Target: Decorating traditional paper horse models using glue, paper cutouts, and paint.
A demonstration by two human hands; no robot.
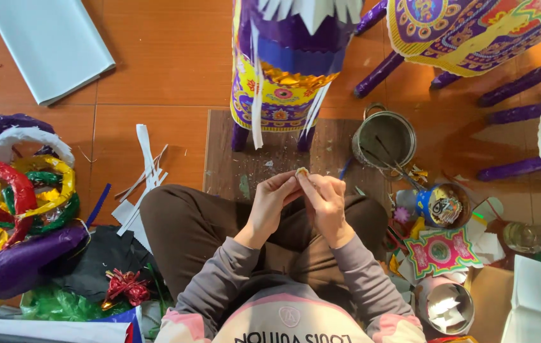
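- The left hand [269, 203] and right hand [326, 202] meet over the lap, fingertips pinched together on a small pale scrap [301, 171] held between them; both hands are closed on it.
- The step in hand looks like fine finger-work on that scrap: peeling, folding or shaping it. What it is exactly is too small to tell.
- Judging from the grip, the next move calls for a steady pinch from one hand while the other works the edge; the piece is tiny and could slip.
- Just beyond the hands stands a paper figure [283, 70] in purple and yellow on a brown board [270, 162], white strips hanging from it.
- Ahead and to the right of the right hand sits a metal tin [385, 136] with sticks in it; nearer, a blue cup [439, 206] and a pink-green paper ornament [440, 252].
- To the left of the left hand lie white paper strips [143, 184], and farther off a heap of foil rolls [20, 203] in many colours.
- Nothing lies between the hands and the figure; the clutter to the right crowds any reach that way.
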